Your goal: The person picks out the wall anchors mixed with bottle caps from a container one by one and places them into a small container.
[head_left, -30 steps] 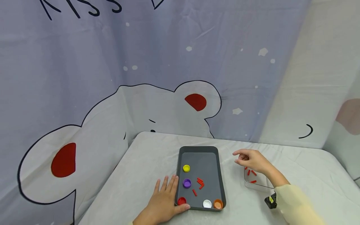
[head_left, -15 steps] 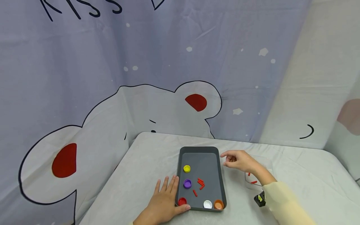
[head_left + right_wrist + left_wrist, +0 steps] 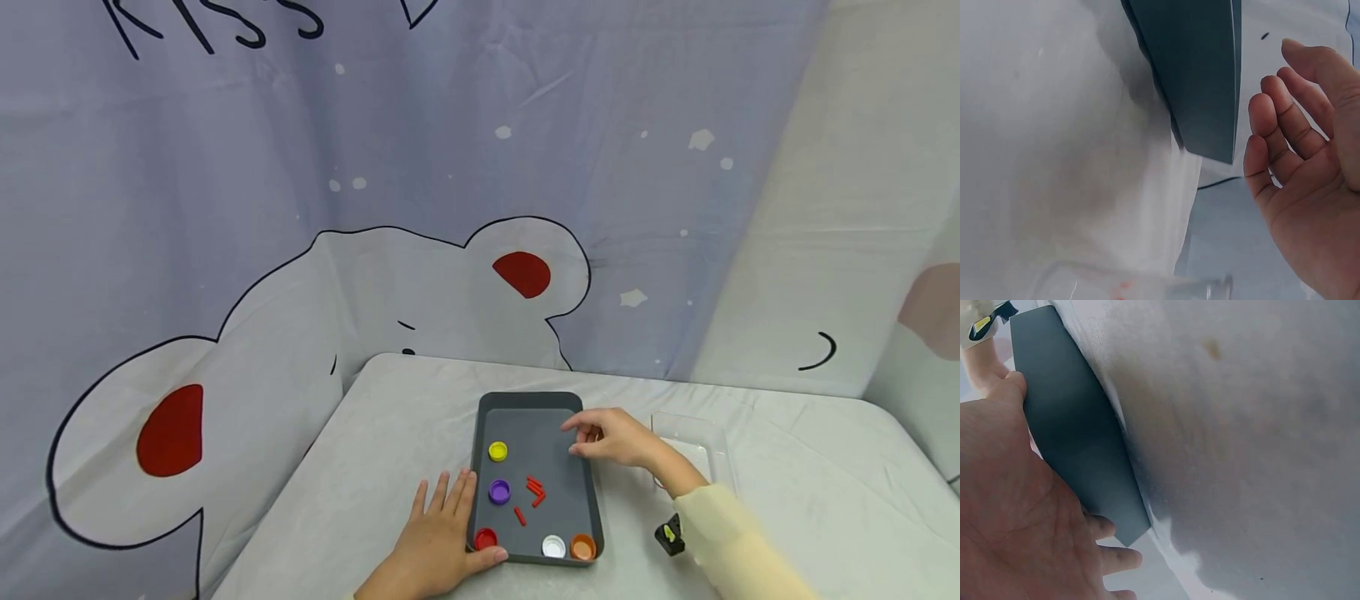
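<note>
My left hand (image 3: 431,533) lies with straight, spread fingers along the left wall of a dark grey tray (image 3: 536,425), its thumb at the front rim. In the left wrist view the palm of that hand (image 3: 1029,494) faces the tray's side (image 3: 1072,412). My right hand (image 3: 611,435) hovers over the tray's right edge, fingers loosely bent, thumb and index finger apart. Nothing shows between the fingers of that hand (image 3: 1300,144) in the right wrist view. Several small red sticks (image 3: 535,485) lie in the tray near a purple cap (image 3: 499,492) and a yellow cap (image 3: 498,451).
Along the tray's front are a red cap (image 3: 485,538), a white cap (image 3: 553,547) and an orange cap (image 3: 582,547). A clear plastic box (image 3: 693,429) stands to the right, partly behind the right forearm. A patterned cloth (image 3: 450,167) hangs behind the white-covered table (image 3: 405,425).
My right hand has moved left from above the clear box to over the tray's right edge. The left hand and the things in the tray stay where they were.
</note>
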A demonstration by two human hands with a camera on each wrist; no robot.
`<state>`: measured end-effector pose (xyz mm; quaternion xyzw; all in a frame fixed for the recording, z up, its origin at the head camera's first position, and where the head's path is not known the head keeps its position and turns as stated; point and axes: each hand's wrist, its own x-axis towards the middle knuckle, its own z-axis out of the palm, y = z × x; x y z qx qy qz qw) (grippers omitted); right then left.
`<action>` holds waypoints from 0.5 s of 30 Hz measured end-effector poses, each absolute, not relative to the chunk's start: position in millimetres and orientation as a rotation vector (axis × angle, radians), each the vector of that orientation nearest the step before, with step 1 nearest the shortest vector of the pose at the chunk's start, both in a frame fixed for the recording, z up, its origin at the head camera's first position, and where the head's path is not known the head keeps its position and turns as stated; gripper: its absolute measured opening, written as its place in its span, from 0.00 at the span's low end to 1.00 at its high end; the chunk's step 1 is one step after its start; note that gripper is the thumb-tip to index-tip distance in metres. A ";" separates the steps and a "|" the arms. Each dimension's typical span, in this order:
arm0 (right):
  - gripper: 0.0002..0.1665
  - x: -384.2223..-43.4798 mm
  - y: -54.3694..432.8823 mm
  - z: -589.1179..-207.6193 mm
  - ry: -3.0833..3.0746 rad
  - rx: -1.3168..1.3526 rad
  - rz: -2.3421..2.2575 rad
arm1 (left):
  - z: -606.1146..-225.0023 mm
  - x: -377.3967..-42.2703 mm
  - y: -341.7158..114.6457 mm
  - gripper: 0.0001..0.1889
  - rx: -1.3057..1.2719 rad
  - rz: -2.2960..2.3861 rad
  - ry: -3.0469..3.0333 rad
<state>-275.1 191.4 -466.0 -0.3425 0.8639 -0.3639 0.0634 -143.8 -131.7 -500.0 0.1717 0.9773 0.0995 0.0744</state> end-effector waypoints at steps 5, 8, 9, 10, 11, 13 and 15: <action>0.20 -273.8 179.8 -468.7 2.575 -1.032 -1.081 | -500.8 -143.1 -131.5 0.60 0.506 0.295 2.931; 0.19 -272.5 172.8 -469.4 2.561 -1.038 -1.068 | -501.0 -143.1 -131.6 0.60 0.506 0.296 2.931; 0.19 -272.1 170.5 -469.7 2.558 -1.046 -1.056 | -501.0 -143.2 -131.7 0.60 0.507 0.295 2.931; 0.19 -271.8 168.3 -470.0 2.556 -1.054 -1.044 | -501.0 -143.2 -131.7 0.60 0.508 0.295 2.932; 0.18 -271.8 166.0 -470.4 2.556 -1.074 -1.031 | -501.1 -143.2 -131.8 0.60 0.508 0.294 2.932; 0.18 -271.6 161.8 -471.2 2.554 -1.099 -1.000 | -501.0 -143.3 -131.9 0.60 0.511 0.289 2.934; 0.17 -271.5 157.8 -471.6 2.550 -1.140 -0.964 | -501.0 -143.5 -132.0 0.60 0.511 0.287 2.933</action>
